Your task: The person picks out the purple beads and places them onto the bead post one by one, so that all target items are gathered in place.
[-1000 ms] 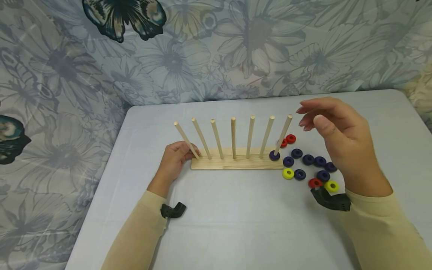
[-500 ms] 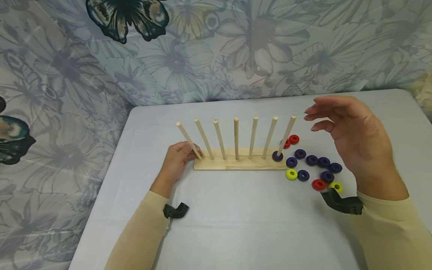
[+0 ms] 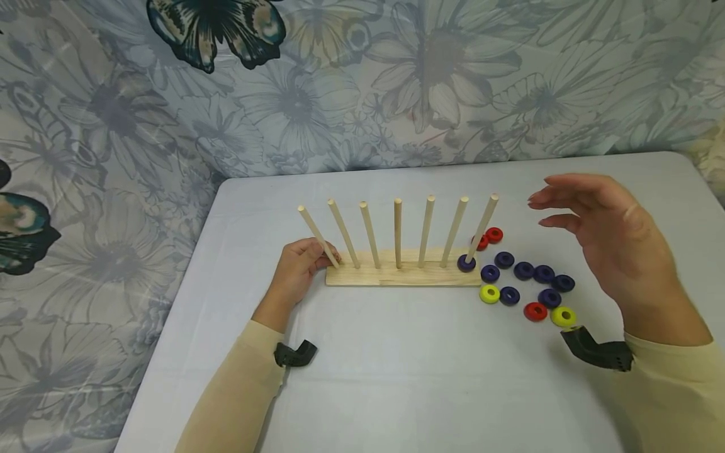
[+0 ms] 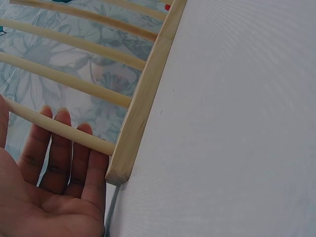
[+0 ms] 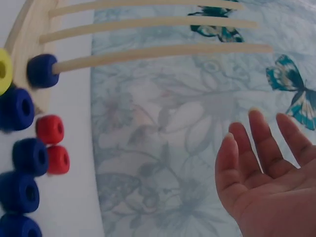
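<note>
A wooden stand (image 3: 374, 274) bears a row of several upright pegs. My left hand (image 3: 294, 267) is at its left end. In the left wrist view the fingers (image 4: 60, 153) extend behind the end peg (image 4: 64, 129), nearly straight, with the thumb partly out of frame; I cannot tell how firmly they touch. A dark blue ring (image 3: 467, 263) sits at the foot of the rightmost peg (image 3: 483, 228). My right hand (image 3: 629, 251) hovers to the right of the loose rings, fingers spread and relaxed, holding nothing. In the right wrist view its fingers (image 5: 261, 140) are apart from the pegs.
Loose rings lie right of the stand: several dark blue ones (image 3: 523, 271), red ones (image 3: 535, 311) and yellow ones (image 3: 489, 294). All rest on a white table (image 3: 368, 371). Floral cloth (image 3: 294, 107) hangs behind it and to its left. Each wrist carries a black camera mount (image 3: 597, 350).
My right hand has moved right, away from the rightmost peg, and a little lower, its palm turning more into view. The left hand stays at the stand's left end. The view has shifted slightly.
</note>
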A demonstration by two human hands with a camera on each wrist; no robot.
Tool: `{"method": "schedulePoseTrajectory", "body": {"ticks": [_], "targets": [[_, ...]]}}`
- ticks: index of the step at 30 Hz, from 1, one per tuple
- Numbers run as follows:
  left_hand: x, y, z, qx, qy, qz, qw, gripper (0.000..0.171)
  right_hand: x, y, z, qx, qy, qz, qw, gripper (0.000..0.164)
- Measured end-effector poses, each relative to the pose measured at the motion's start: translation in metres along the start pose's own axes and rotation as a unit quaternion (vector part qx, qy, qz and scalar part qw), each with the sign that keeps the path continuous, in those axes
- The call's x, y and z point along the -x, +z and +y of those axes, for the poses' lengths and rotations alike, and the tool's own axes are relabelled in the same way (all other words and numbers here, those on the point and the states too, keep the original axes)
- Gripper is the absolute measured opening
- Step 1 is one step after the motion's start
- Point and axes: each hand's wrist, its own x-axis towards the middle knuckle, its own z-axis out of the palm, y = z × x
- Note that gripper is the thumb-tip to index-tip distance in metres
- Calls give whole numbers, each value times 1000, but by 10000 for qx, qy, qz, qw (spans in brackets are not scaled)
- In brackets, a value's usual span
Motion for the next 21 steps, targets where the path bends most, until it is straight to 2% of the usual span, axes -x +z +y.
{"method": "schedulePoseTrajectory", "body": {"ticks": [5,9,13,18,21], "targets": [[0,-1,-1,-12,6,-3,10000,51,14,-14,-2,492,286,194,9982,44],[0,-1,-1,-9,18,14,10000,52,27,-30,-1,1008,604,382,9923,43],[0,0,0,-10,-17,49,10000,52,42,-44,-2,1250,837,459,9876,44],[0,0,0,-13,-15,40,10000,51,58,-57,-4,1548,1131,649,9793,44],[0,-1,-1,-1,9,7,10000,49,67,-63,-4,1816,1295,884,9708,43]]}}
